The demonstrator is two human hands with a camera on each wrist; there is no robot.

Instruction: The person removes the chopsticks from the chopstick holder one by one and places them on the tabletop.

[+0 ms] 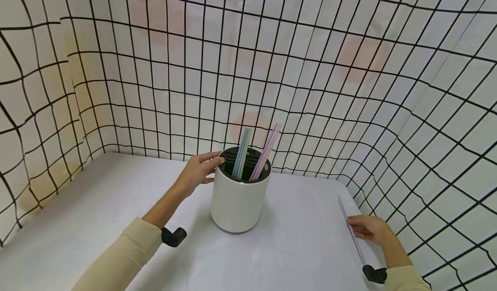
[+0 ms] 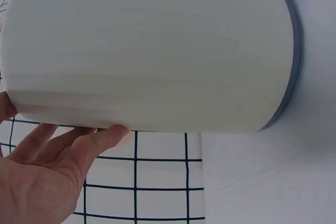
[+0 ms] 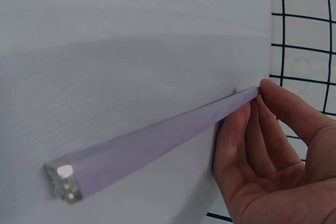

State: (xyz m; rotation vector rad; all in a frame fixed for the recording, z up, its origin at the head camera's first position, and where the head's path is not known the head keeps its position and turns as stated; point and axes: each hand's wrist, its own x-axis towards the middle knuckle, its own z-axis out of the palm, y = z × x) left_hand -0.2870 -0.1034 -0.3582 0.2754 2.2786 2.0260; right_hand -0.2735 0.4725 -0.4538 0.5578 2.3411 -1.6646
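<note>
A white round utensil holder (image 1: 238, 207) with a black divided insert stands upright on the white table. Blue-green chopsticks (image 1: 241, 153) and pink chopsticks (image 1: 266, 152) lean in separate places inside it. My left hand (image 1: 195, 172) holds the holder at its left side, thumb on the rim and fingers against the outer wall; the left wrist view shows its fingertips touching the wall. Far to the right, my right hand (image 1: 369, 228) pinches a light purple chopstick (image 3: 152, 150) between thumb and fingers. This chopstick has a silvery end and lies low along the table surface.
Black-lined grid netting (image 1: 248, 67) with white cloth behind it encloses the back and both sides of the table (image 1: 303, 239). The right hand is near the table's right edge, close to the netting. Black wrist cameras (image 1: 174, 236) sit at both sleeves.
</note>
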